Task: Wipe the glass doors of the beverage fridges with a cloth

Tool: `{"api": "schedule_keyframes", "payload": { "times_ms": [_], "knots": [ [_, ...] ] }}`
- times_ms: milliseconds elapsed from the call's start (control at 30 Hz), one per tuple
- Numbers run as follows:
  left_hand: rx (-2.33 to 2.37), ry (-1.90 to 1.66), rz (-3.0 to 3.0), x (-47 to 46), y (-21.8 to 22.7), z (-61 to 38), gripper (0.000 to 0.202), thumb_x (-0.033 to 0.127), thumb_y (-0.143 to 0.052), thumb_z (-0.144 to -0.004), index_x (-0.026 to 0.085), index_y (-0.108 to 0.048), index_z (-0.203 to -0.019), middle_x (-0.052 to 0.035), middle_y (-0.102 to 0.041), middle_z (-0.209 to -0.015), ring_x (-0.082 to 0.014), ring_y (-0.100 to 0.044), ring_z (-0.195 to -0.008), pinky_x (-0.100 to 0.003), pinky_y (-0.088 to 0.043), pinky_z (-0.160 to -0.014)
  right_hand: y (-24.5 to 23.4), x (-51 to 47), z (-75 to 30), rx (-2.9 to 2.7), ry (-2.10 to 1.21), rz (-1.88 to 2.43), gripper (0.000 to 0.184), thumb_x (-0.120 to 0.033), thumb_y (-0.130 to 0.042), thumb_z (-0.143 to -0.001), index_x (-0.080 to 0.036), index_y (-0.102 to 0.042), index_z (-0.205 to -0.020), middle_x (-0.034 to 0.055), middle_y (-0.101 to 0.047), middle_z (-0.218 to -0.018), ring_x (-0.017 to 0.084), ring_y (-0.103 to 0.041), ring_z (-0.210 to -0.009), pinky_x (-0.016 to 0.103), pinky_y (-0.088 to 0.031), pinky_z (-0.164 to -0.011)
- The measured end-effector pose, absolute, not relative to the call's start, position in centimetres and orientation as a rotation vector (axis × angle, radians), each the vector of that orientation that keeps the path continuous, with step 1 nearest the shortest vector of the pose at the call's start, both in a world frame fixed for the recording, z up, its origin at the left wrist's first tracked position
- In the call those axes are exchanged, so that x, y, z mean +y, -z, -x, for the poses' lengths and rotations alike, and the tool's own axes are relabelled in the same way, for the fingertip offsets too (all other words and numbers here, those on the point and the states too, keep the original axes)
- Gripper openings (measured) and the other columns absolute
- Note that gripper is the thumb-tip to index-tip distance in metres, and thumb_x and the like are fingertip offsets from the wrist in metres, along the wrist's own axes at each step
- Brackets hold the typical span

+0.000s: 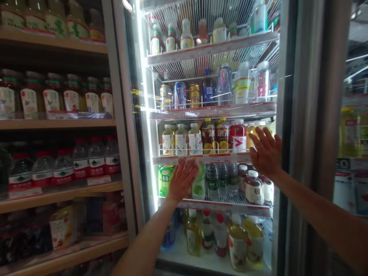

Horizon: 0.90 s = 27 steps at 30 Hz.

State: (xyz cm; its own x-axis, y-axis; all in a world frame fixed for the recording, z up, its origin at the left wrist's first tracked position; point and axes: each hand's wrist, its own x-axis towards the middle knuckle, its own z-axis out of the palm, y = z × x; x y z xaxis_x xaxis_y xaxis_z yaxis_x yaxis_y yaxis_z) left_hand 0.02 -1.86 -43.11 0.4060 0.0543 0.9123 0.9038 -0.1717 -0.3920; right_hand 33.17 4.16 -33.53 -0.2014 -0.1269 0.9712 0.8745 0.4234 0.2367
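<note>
Front and centre, the tall clear glass pane (pixel 191 114) of the lit drinks cooler, faint reflections across it, and both bare hands are up at it! The left hand (pixel 184 176) is out in front of the lower middle shelf, fingers stretched and blurred; there's a pale smear by the fingertips, and whether that's a thin white cloth being gripped, I can't tell. Over to the right hand (pixel 266 151), higher up: fingers fanned, palm facing in, grasping nothing. Actual contact with the pane? Too close to call.

Good technique here, I'd judge, is flat palms, light even pressure, and wrists loose; any cloth is best spread wide under the fingers. Watch the tall grey metal upright (pixel 316 115) beyond the right wrist: knuckles could knock it.

Behind the left hand, squat green-labelled plastic bottles (pixel 164 180); down the side, a bright white vertical light strip (pixel 146 99). And farther left, red-capped clear plastic bottles (pixel 44 168) line a pale-edged wooden shelf (pixel 57 123).
</note>
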Motion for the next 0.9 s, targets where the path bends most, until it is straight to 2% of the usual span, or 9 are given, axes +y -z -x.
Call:
{"api": "schedule_keyframes", "payload": {
  "times_ms": [200, 300, 367, 467, 533, 700, 800, 833, 900],
  "knots": [
    [-1.210, 1.420, 0.973, -3.5, 43.2, 6.9, 0.060, 0.017, -0.036, -0.090, 0.019, -0.012, -0.145, -0.0172, -0.011, -0.152, -0.0285, -0.004, -0.140, -0.063, -0.017, -0.109, 33.5, 3.9, -32.7, -1.456, 1.078, 0.672, 0.047, -0.033, -0.037, -0.088, -0.019, -0.044, -0.132, 0.0100, -0.042, -0.141, 0.026, -0.031, -0.134, 0.049, -0.021, -0.107],
    [-1.025, 1.310, 1.246, -2.0, 41.6, 1.4, 0.060, 0.020, -0.037, -0.090, 0.021, -0.013, -0.145, -0.0116, -0.010, -0.153, -0.0271, -0.003, -0.140, -0.059, -0.016, -0.112, 33.4, 3.8, -32.7, -1.470, 1.055, 0.708, 0.048, -0.034, -0.037, -0.088, -0.020, -0.043, -0.133, 0.0091, -0.041, -0.142, 0.026, -0.031, -0.134, 0.048, -0.020, -0.107],
    [-0.864, 1.116, 1.458, -0.9, 39.9, -3.3, 0.058, 0.024, -0.043, -0.089, 0.030, -0.023, -0.142, 0.0001, -0.022, -0.152, -0.0220, -0.010, -0.141, -0.047, -0.025, -0.113, 33.4, 3.9, -32.8, -1.470, 1.064, 0.707, 0.047, -0.035, -0.035, -0.089, -0.022, -0.043, -0.133, 0.0080, -0.042, -0.142, 0.025, -0.030, -0.135, 0.047, -0.020, -0.108],
    [-0.650, 0.828, 1.695, -0.1, 37.3, -5.6, 0.049, 0.025, -0.045, -0.088, 0.028, -0.037, -0.136, 0.0002, -0.037, -0.146, -0.0212, -0.014, -0.140, -0.043, -0.029, -0.112, 33.5, 4.0, -33.1, -1.475, 1.081, 0.683, 0.047, -0.033, -0.035, -0.089, -0.023, -0.042, -0.134, 0.0076, -0.042, -0.142, 0.024, -0.030, -0.135, 0.046, -0.020, -0.108],
    [-0.744, 0.925, 1.649, -0.4, 35.5, -3.0, 0.046, 0.024, -0.042, -0.088, 0.024, -0.040, -0.135, -0.0031, -0.038, -0.145, -0.0211, -0.014, -0.140, -0.044, -0.027, -0.113, 33.5, 4.0, -33.1, -1.480, 1.079, 0.681, 0.048, -0.031, -0.036, -0.088, -0.022, -0.040, -0.136, 0.0074, -0.041, -0.142, 0.025, -0.029, -0.135, 0.047, -0.020, -0.108],
    [-1.139, 1.523, 1.091, -1.0, 32.5, 2.5, 0.054, 0.019, -0.030, -0.090, 0.015, -0.019, -0.143, -0.0133, -0.017, -0.152, -0.0262, -0.005, -0.141, -0.059, -0.010, -0.113, 33.5, 3.9, -32.8, -1.482, 1.041, 0.707, 0.053, -0.032, -0.038, -0.088, -0.027, -0.032, -0.140, 0.0038, -0.035, -0.146, 0.024, -0.026, -0.137, 0.047, -0.018, -0.109],
    [-0.889, 1.234, 1.464, -0.2, 32.2, -2.7, 0.057, 0.017, -0.032, -0.090, 0.020, -0.017, -0.144, -0.0082, -0.018, -0.153, -0.0245, -0.001, -0.141, -0.056, -0.012, -0.114, 33.5, 3.9, -32.8, -1.495, 1.036, 0.709, 0.054, -0.031, -0.038, -0.088, -0.028, -0.030, -0.141, 0.0035, -0.034, -0.146, 0.024, -0.026, -0.137, 0.047, -0.017, -0.109],
    [-0.812, 1.121, 1.564, 0.1, 32.2, -4.8, 0.054, 0.020, -0.036, -0.090, 0.027, -0.025, -0.142, -0.0013, -0.026, -0.150, -0.0205, -0.008, -0.141, -0.049, -0.018, -0.115, 33.5, 3.9, -32.9, -1.498, 1.039, 0.707, 0.054, -0.031, -0.038, -0.088, -0.028, -0.030, -0.141, 0.0036, -0.035, -0.146, 0.024, -0.026, -0.137, 0.047, -0.017, -0.109],
    [-0.707, 0.914, 1.718, 0.5, 31.8, -7.4, 0.047, 0.024, -0.039, -0.089, 0.031, -0.038, -0.135, 0.0026, -0.037, -0.145, -0.0186, -0.015, -0.140, -0.043, -0.025, -0.114, 33.5, 4.0, -33.0, -1.497, 1.050, 0.703, 0.054, -0.030, -0.038, -0.088, -0.028, -0.030, -0.141, 0.0038, -0.036, -0.146, 0.023, -0.026, -0.137, 0.046, -0.018, -0.109]
  ]
}}
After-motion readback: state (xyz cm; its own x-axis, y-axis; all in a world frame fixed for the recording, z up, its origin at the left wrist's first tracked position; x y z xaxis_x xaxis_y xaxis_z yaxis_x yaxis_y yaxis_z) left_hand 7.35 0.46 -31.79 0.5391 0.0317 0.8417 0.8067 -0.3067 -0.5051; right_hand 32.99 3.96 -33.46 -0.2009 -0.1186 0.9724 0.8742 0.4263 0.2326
